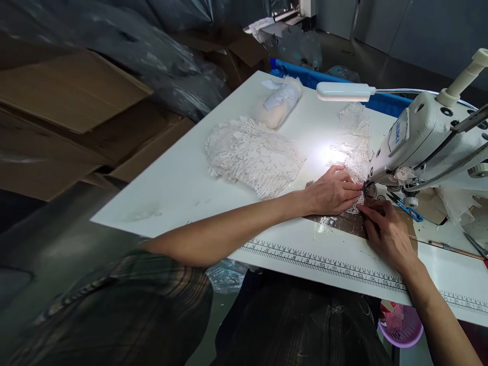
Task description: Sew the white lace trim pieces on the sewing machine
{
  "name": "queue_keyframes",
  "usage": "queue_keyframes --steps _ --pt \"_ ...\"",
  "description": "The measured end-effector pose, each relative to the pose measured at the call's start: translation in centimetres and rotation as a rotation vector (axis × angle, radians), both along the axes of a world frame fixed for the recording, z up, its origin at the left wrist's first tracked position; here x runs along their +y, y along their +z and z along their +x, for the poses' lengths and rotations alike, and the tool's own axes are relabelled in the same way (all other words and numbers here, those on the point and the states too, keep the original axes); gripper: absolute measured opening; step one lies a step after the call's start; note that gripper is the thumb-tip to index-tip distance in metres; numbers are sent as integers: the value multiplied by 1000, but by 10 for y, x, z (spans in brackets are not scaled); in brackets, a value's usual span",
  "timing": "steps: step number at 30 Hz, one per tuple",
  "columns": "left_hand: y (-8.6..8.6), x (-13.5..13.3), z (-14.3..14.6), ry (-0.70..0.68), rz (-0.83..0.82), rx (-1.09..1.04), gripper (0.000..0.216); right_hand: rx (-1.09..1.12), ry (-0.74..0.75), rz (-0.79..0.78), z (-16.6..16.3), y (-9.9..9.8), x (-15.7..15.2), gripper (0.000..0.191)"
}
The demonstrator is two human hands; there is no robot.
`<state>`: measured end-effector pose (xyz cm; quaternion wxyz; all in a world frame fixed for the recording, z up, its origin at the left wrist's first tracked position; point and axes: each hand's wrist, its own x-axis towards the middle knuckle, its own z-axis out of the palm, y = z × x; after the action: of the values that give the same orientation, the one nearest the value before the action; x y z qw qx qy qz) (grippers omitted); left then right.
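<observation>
My left hand (333,192) lies flat on a strip of white lace (354,147), fingers stretched toward the needle of a white sewing machine (423,142). My right hand (385,229) sits just below the needle, fingers pinched on the near end of the lace. The lace runs from under the presser foot back across the table beneath a small lamp (345,91). Both hands nearly touch at the needle.
A heap of white lace (253,155) and a wrapped bundle (280,101) lie on the white table (171,188). A ruler strip (343,267) runs along its near edge. Blue snips (407,208) lie by the machine. Cardboard boxes (76,117) stand left, a purple basket (402,325) below.
</observation>
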<state>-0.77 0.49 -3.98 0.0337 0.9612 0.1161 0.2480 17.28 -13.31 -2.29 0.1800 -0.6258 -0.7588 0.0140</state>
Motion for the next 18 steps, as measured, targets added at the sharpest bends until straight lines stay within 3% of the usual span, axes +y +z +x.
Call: queue_keyframes --steps 18 --pt "2 -4 5 -15 149 -41 26 58 -19 -20 2 1 2 36"
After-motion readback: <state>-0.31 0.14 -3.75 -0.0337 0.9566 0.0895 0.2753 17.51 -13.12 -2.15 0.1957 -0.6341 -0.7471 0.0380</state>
